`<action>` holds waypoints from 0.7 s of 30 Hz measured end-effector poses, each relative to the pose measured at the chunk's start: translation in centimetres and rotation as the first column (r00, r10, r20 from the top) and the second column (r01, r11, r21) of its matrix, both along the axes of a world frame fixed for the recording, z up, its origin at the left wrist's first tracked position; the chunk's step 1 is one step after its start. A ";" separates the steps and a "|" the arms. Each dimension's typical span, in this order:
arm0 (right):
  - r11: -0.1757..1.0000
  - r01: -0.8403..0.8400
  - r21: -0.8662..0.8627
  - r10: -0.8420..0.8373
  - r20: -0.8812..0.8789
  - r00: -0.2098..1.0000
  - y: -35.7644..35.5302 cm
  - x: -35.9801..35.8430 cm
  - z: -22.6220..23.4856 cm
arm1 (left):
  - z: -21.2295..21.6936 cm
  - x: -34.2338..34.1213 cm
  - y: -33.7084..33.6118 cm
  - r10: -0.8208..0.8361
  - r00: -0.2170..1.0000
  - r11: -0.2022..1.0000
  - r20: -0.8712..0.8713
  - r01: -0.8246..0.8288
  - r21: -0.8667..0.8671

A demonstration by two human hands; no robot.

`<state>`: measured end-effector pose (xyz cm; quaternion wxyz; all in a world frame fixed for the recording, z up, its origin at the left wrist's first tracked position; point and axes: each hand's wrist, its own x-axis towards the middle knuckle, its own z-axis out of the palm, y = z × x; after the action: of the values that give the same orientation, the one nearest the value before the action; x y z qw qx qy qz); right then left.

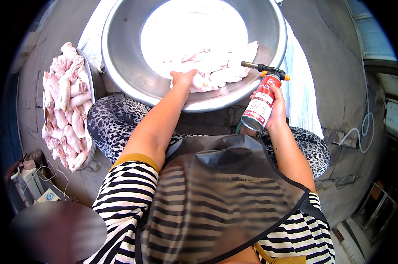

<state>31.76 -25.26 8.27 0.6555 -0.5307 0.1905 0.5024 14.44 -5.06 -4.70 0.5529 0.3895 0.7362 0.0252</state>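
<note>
My right hand point(276, 108) is wrapped around a blowtorch point(264, 99), a red and white gas can with a black nozzle head and orange knobs. Its nozzle points left over the rim of a wide metal basin point(119, 57); no flame can be made out. Inside the basin, several pale pig's trotters point(225, 75) lie along the near side. My left hand point(183, 78) reaches in and grips one at the left end of the row, its fingertips partly lost in glare. The basin's middle is washed out by bright light.
A metal tray point(92, 72) heaped with pig's trotters point(66, 105) stands at my left. White cloth point(302, 83) lies under and beside the basin. A pale hose point(368, 119) runs over the paving at the right. Equipment with cords point(36, 180) is at the lower left.
</note>
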 end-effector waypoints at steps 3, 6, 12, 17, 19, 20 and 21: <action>1.000 -0.008 0.013 0.008 -0.003 1.000 0.2 0.1 0.4 | 0.5 0.3 0.8 -0.103 0.993 0.992 -0.054 0.099 -0.074; 0.998 -0.031 0.049 0.030 0.010 0.999 0.6 -0.3 0.8 | -2.3 0.5 1.5 -0.168 0.972 0.986 -0.166 0.167 -0.019; 0.994 -0.071 0.083 0.069 0.026 0.997 0.5 -0.5 0.7 | 0.4 0.3 0.0 -0.371 0.919 0.911 -0.131 0.388 0.138; 0.983 -0.152 0.102 0.143 0.092 0.986 1.1 -0.9 0.9 | 0.4 -2.1 0.5 -0.565 0.796 0.784 -0.218 0.600 0.158; 0.961 -0.252 0.115 0.232 0.159 0.959 1.2 -0.9 0.7 | 0.2 -3.7 1.5 -0.663 0.737 0.741 -0.136 0.671 0.022; 0.945 -0.307 0.114 0.282 0.193 0.940 1.3 -1.1 0.6 | 0.5 -4.6 0.7 -0.628 0.763 0.750 -0.156 0.646 0.143; 0.926 -0.361 0.112 0.330 0.228 0.916 1.3 -1.3 0.5 | 1.0 -4.7 0.7 -0.633 0.756 0.746 -0.168 0.653 0.131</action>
<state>30.45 -23.99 8.76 0.6107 -0.5533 -0.0138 0.5663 9.76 -4.39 -3.74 0.4474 0.6687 0.5811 -0.1222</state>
